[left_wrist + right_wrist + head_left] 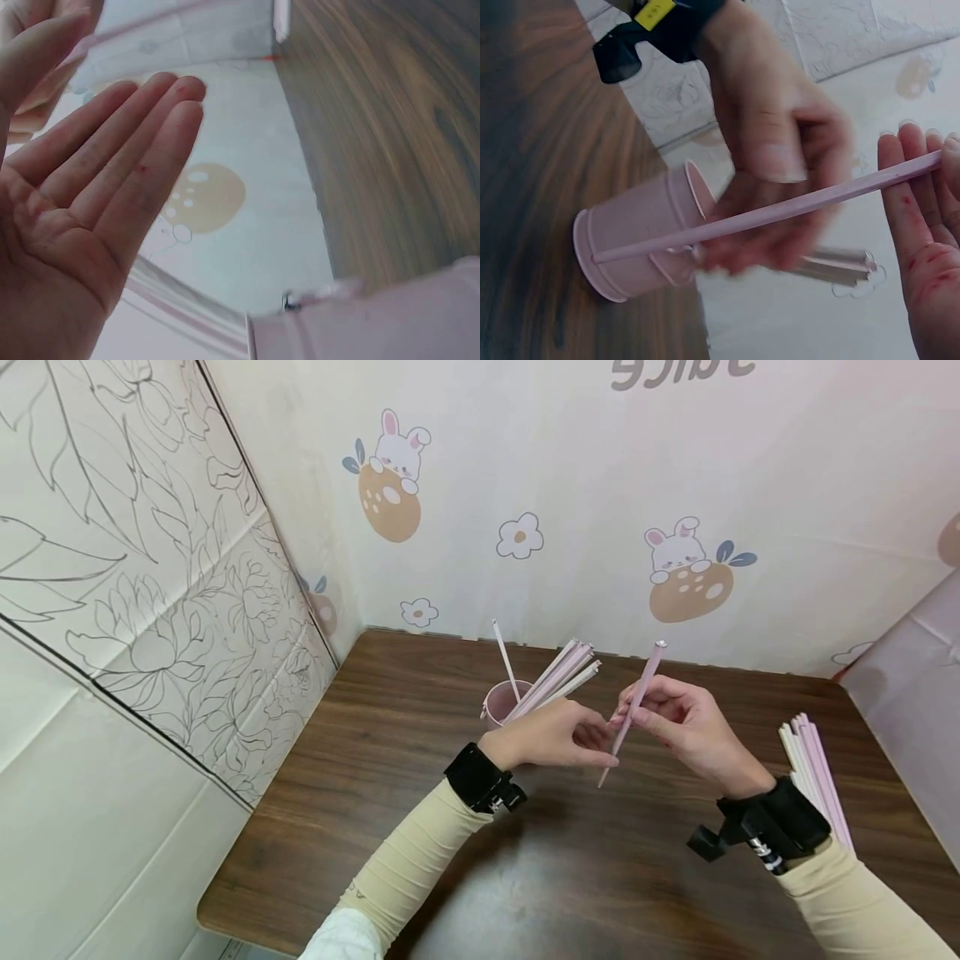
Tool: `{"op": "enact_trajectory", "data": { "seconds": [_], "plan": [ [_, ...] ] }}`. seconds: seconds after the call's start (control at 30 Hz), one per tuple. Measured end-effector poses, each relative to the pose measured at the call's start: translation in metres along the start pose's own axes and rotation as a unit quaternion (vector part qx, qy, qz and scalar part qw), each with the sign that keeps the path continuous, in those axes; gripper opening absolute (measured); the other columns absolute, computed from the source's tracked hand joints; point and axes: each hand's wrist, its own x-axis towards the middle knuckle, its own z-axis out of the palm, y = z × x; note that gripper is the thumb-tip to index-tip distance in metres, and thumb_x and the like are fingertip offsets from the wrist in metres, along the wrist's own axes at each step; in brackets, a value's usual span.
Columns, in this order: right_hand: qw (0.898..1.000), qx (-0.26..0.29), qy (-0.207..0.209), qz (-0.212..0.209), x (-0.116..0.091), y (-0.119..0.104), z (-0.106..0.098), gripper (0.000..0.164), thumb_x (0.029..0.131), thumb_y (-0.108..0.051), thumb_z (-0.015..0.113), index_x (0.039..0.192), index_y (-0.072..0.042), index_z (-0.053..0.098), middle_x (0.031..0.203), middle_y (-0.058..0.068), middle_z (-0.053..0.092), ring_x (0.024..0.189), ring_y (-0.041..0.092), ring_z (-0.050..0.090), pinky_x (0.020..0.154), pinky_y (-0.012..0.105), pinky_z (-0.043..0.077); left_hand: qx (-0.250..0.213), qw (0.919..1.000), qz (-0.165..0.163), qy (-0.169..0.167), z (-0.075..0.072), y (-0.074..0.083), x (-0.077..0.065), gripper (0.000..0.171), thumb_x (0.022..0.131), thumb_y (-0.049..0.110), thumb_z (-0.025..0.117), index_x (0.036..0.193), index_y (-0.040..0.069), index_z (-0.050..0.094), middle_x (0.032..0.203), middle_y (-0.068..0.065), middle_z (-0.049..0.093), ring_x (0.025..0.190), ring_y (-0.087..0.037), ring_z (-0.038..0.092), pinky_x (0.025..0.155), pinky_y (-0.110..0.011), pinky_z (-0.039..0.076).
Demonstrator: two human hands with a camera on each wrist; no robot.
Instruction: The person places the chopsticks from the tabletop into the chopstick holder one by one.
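Observation:
My right hand [678,722] pinches a long thin pink stick [643,687] between thumb and fingers, its lower end slanting down toward the table. My left hand [551,735] is beside the lower part of that stick. In the left wrist view the left hand [90,195] has its fingers straight and its palm bare. The right wrist view shows the left hand [780,142] blurred behind the stick. Just beyond the left hand stands a small pink bucket [641,217], holding several pink and cream sticks [558,675] and one white stick [506,653] leaning apart.
More pink and cream sticks [819,760] lie in a bundle at the table's right, partly hidden by the right wrist. The dark wooden table [360,752] meets a wall cloth [465,577] printed with rabbits at the back. White patterned panels [165,610] stand left.

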Motion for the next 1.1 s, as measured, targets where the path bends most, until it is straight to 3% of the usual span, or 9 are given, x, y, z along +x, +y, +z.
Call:
{"op": "enact_trajectory", "data": {
  "seconds": [0.1, 0.23, 0.37, 0.53, 0.67, 0.77, 0.9, 1.1],
  "plan": [
    [1.0, 0.0, 0.0, -0.008, -0.001, 0.002, 0.006, 0.025, 0.097, 0.016, 0.056, 0.119, 0.006, 0.062, 0.107, 0.003, 0.075, 0.098, 0.011, 0.076, 0.08, 0.024, 0.062, -0.045, 0.9988, 0.011, 0.014, 0.002, 0.002, 0.002, 0.02, 0.094, 0.026, 0.078, 0.103, 0.009, 0.074, 0.093, 0.001, 0.079, 0.08, 0.006, 0.069, 0.077, -0.011, 0.055],
    [1.0, 0.004, -0.002, -0.017, -0.003, 0.005, 0.009, 0.026, 0.095, 0.017, 0.057, 0.118, 0.006, 0.061, 0.108, 0.003, 0.073, 0.098, 0.01, 0.075, 0.08, 0.024, 0.062, -0.056, 0.9975, 0.037, 0.021, 0.003, 0.005, 0.004, 0.013, 0.094, 0.02, 0.077, 0.094, 0.007, 0.076, 0.086, -0.005, 0.079, 0.068, 0.005, 0.059, 0.067, -0.013, 0.052],
    [1.0, -0.01, 0.005, -0.013, -0.005, 0.005, 0.01, 0.026, 0.095, 0.018, 0.058, 0.118, 0.007, 0.061, 0.109, 0.003, 0.074, 0.099, 0.01, 0.075, 0.081, 0.023, 0.061, -0.048, 0.9974, 0.053, 0.012, 0.004, 0.005, 0.004, 0.013, 0.094, 0.016, 0.077, 0.091, 0.004, 0.078, 0.085, -0.008, 0.08, 0.067, 0.005, 0.057, 0.068, -0.013, 0.053],
    [0.993, -0.115, 0.033, 0.025, -0.008, 0.001, 0.008, 0.027, 0.094, 0.008, 0.067, 0.12, 0.002, 0.064, 0.107, -0.004, 0.076, 0.098, 0.008, 0.076, 0.08, 0.022, 0.061, 0.0, 0.9981, 0.061, 0.012, 0.001, 0.003, 0.001, 0.012, 0.095, 0.018, 0.076, 0.09, 0.008, 0.079, 0.082, -0.002, 0.079, 0.07, 0.007, 0.059, 0.074, -0.01, 0.053],
    [0.979, -0.197, 0.034, 0.037, -0.009, 0.001, 0.004, 0.028, 0.094, 0.001, 0.072, 0.121, -0.003, 0.067, 0.109, -0.007, 0.075, 0.098, 0.006, 0.074, 0.077, 0.02, 0.059, -0.016, 0.9985, 0.046, 0.025, -0.009, 0.001, -0.006, 0.012, 0.096, 0.018, 0.074, 0.091, 0.008, 0.079, 0.082, -0.004, 0.078, 0.07, 0.003, 0.059, 0.071, -0.013, 0.05],
    [0.972, -0.228, 0.025, 0.048, -0.008, 0.003, 0.0, 0.029, 0.094, -0.002, 0.072, 0.122, -0.009, 0.068, 0.112, -0.003, 0.073, 0.102, 0.004, 0.072, 0.08, 0.019, 0.059, -0.039, 0.9973, 0.037, 0.05, -0.021, 0.001, -0.011, 0.011, 0.096, 0.015, 0.074, 0.091, 0.006, 0.078, 0.082, -0.008, 0.077, 0.071, -0.003, 0.063, 0.071, -0.014, 0.053],
    [0.964, -0.258, 0.019, 0.07, -0.009, 0.008, -0.005, 0.027, 0.096, -0.007, 0.072, 0.122, -0.014, 0.068, 0.114, 0.003, 0.073, 0.103, 0.004, 0.071, 0.085, 0.017, 0.058, -0.038, 0.9933, 0.031, 0.105, -0.04, 0.0, -0.021, 0.009, 0.095, 0.013, 0.075, 0.088, 0.008, 0.078, 0.082, -0.003, 0.077, 0.077, -0.009, 0.071, 0.076, -0.016, 0.057],
    [0.945, -0.31, 0.004, 0.105, -0.022, 0.018, -0.021, 0.025, 0.098, -0.01, 0.07, 0.122, -0.016, 0.069, 0.116, 0.007, 0.073, 0.103, -0.002, 0.067, 0.086, 0.012, 0.054, -0.053, 0.9804, 0.006, 0.19, -0.059, -0.014, -0.036, 0.005, 0.094, 0.009, 0.076, 0.09, 0.006, 0.077, 0.085, -0.005, 0.078, 0.08, -0.019, 0.074, 0.075, -0.02, 0.058]
  ]
}}
